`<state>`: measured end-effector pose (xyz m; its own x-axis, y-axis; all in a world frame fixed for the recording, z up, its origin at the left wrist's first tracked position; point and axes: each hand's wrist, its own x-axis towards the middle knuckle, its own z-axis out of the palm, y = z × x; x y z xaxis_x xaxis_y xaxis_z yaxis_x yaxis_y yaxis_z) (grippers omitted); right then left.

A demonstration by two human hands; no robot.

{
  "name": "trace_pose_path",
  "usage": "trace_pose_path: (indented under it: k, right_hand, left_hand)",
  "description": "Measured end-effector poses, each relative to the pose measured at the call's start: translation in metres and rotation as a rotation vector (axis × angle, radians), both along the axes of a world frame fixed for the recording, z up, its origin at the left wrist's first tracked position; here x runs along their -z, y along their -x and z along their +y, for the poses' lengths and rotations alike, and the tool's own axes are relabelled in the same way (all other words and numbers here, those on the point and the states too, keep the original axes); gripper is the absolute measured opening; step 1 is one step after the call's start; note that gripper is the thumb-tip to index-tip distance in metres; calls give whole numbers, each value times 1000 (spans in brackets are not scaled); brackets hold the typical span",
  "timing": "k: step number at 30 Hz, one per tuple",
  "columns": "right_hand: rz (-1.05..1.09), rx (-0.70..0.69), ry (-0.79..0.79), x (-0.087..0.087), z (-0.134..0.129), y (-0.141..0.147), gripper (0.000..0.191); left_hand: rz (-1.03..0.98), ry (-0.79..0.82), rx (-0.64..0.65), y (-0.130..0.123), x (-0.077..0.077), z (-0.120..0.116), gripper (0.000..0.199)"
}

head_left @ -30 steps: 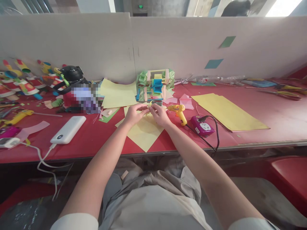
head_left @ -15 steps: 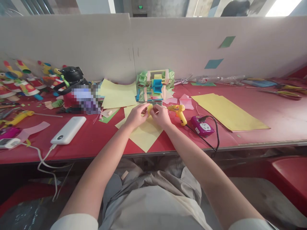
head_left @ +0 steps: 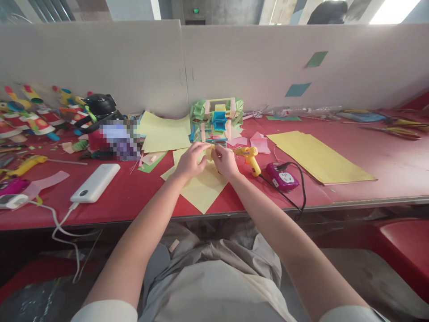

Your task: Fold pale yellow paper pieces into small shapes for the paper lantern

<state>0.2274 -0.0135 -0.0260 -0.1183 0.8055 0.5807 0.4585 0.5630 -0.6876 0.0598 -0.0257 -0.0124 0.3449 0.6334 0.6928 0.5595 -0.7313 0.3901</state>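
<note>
Red tabletop (head_left: 254,199), pale partition (head_left: 251,62) behind. Right hand (head_left: 226,162) pinches a small yellow paper piece (head_left: 209,154), held above a pale yellow sheet (head_left: 203,197). Left hand (head_left: 192,162) at the piece's other side, thumb apart from fingers; whether it grips, cannot tell. Two-sided hold probably steadies it. Yellow glue gun (head_left: 250,156) beside right hand, presumably for easy reach. No brands legible (green sign (head_left: 196,10) too small to read).

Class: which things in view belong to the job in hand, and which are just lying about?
Likely the job:
- small yellow piece at the right hand
- pale yellow sheet beneath
- yellow glue gun
- purple power socket

Apparently lying about:
- white power bank
- clear plastic bottle
- pink paper strip
</note>
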Motion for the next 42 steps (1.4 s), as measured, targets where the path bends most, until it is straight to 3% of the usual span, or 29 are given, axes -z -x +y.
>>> trace_pose_path:
  k: [3,6,17,25,37,42]
  right_hand:
    - [2,-47,34,-1,-1,1,22]
    - [-9,-134,68,-1,-1,1,21]
    - [56,-155,142,-2,0,1,27]
    - [33,-213,146,-2,-1,2,29]
    - [-57,-355,158,-4,-2,1,37]
    - [-51,-375,188,-3,-1,2,43]
  left_hand:
    - [-42,-35,-24,5,-4,3,31]
    - [-102,48,13,8,-6,4,28]
    - [-482,573,68,12,-5,9,35]
    - [-484,909,107,23,-14,6,37]
    - [-292,1003,214,46,-14,6,36]
    - [-272,956,179,46,-12,9,37]
